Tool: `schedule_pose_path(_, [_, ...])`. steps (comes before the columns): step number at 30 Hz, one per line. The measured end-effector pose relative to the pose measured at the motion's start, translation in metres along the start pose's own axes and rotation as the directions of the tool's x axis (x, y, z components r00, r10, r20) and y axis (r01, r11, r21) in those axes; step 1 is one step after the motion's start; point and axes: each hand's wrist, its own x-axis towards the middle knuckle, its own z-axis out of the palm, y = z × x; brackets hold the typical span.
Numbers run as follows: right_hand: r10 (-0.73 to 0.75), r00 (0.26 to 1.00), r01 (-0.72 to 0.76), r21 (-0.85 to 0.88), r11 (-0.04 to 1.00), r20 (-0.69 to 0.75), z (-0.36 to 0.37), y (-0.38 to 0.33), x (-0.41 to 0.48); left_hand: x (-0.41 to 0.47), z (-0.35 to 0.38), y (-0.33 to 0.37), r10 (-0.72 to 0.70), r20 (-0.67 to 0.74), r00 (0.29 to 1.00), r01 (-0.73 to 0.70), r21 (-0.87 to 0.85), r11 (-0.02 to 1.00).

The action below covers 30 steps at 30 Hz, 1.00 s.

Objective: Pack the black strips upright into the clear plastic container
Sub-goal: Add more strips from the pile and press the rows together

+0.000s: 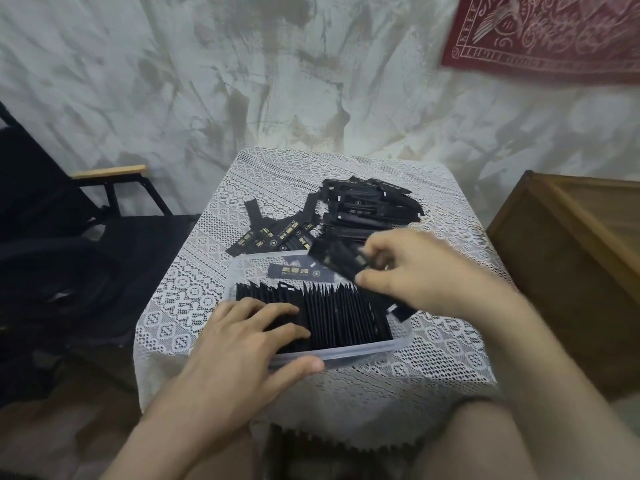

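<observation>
One table [346, 386] under a white lace cloth carries everything, with one dark chair [52, 237] out past the left hand and one wooden cabinet [571, 271] out past the right. One clear plastic container [367, 351] sits beneath both hands. A packed row [343, 317] of black strips stands upright in its near half, too many to count. Beyond the right hand's pinch lies one loose pile [367, 206] of more strips, fanning leftward. The left hand [239, 341] lies flat, fingers spread on the row's top edges, thumb against the container's near wall. The right hand [415, 271] pinches a small bunch [341, 259] of strips, blurred and uncountable, above the container's far right. Just below and left of that pinch, one single strip [301, 271] lies flat inside the container.
</observation>
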Motion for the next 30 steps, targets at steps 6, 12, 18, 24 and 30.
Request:
schedule_pose_path(6, [0.046,0.995,-0.021,-0.266,0.964,0.09,0.06,-0.024,0.024,0.001,0.002,0.0,-0.003,-0.019,1.0,0.003,0.022,1.0])
schedule_pose_path(12, [0.07,0.984,-0.056,-0.091,0.994,0.164,0.072,-0.025,0.032,0.001,0.002,0.001,0.017,-0.061,0.998,-0.016,0.016,1.0])
schedule_pose_path(18, [0.065,0.975,-0.109,0.198,0.974,0.214,0.078,-0.007,0.031,0.0,0.003,-0.001,-0.035,-0.031,0.999,0.034,-0.013,0.999])
schedule_pose_path(24, [0.045,0.965,-0.129,0.317,0.94,0.259,0.082,0.002,0.037,0.001,0.0,0.001,-0.029,-0.04,0.999,0.029,0.015,0.999])
schedule_pose_path(30, [0.018,0.932,-0.2,0.472,0.859,0.362,0.081,-0.002,0.044,0.002,-0.001,0.001,-0.013,-0.056,0.998,0.016,0.047,0.999])
